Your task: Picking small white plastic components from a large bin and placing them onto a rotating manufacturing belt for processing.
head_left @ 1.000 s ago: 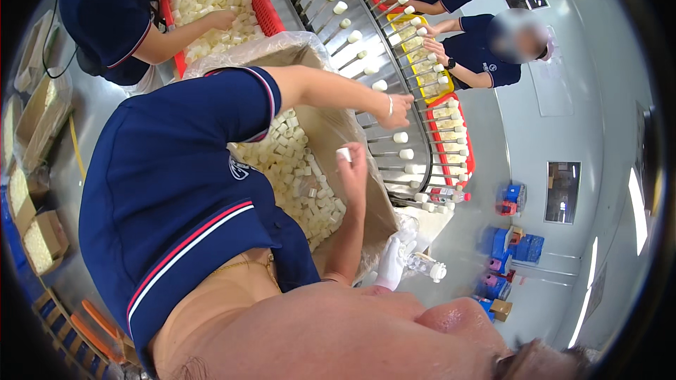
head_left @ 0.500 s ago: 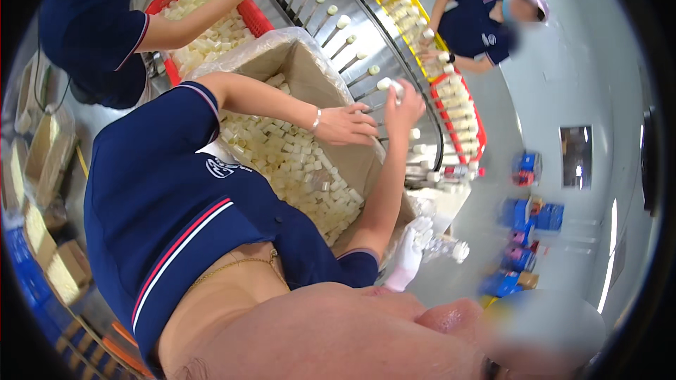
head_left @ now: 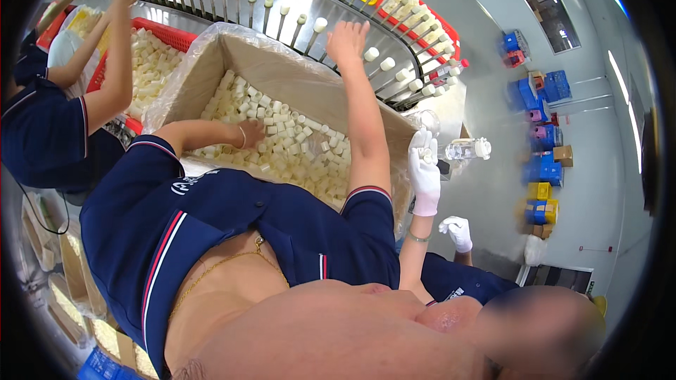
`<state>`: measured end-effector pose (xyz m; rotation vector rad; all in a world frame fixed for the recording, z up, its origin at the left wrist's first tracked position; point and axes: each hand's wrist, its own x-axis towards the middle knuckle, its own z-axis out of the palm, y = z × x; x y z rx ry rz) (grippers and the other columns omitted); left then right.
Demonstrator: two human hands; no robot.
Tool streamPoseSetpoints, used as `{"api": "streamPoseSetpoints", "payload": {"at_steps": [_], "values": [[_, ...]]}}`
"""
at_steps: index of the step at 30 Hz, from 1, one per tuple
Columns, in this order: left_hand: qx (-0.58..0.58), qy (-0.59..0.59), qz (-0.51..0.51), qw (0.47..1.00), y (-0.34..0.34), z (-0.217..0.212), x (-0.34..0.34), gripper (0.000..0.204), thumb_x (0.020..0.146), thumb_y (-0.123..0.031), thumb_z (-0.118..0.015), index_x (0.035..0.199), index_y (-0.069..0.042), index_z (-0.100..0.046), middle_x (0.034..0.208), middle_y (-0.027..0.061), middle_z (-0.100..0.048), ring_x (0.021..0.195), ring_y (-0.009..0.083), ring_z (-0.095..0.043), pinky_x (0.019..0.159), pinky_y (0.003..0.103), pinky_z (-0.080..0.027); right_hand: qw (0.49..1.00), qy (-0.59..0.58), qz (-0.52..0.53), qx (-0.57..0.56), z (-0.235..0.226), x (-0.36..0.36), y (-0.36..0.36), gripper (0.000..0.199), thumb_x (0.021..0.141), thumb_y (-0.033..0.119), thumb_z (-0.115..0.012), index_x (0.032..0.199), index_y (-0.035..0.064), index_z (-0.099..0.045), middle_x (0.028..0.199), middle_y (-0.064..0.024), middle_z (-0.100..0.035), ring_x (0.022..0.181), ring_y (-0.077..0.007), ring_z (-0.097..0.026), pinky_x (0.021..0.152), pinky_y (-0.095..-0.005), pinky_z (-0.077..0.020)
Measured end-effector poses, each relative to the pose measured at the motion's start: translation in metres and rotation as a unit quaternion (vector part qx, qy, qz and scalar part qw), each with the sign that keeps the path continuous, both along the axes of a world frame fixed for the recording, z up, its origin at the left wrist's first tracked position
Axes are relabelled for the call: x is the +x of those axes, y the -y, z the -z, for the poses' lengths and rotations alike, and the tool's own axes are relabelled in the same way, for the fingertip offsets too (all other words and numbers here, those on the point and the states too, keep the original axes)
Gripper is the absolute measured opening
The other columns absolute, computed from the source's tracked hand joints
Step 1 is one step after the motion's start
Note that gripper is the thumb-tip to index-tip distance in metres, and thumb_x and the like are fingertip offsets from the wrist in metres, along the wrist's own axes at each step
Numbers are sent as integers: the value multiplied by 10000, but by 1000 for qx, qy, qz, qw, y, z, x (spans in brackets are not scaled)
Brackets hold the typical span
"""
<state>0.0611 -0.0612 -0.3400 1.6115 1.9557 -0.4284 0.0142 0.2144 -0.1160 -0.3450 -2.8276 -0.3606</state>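
A large brown cardboard box, lined with clear plastic film, is sitting directly under the person's arms; the left hand is resting inside it on the small white caps, and the right hand is reaching just past its far wall. A red plastic crate is lying left of the left hand, touching the box. Well to the right of the right hand, blue crates and small yellow and brown boxes are standing stacked on the floor.

left hand now down among caps; right hand up at pegs
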Motion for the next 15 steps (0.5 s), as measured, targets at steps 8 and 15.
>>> {"api": "streamPoseSetpoints", "payload": {"at_steps": [8,15], "values": [[-23,7,60,998,-16,-23,-5,587,702,-401,-682,1163,-59,-559,892,148,-663,853,312,-630,740,423,-479,916,-229,-323,-59,68,111,38,350,739,87,-551,1088,84,-535,1085,-94,-496,1051,-266,-443,941,-463,-332],[-13,-34,157,987,-24,-54,-2,212,689,-194,-688,855,-61,-674,970,137,-627,882,313,-619,688,412,-496,929,299,-96,-194,192,214,35,507,742,147,-642,1225,91,-499,1314,-184,-370,1131,-372,-438,908,-443,-411]]}}
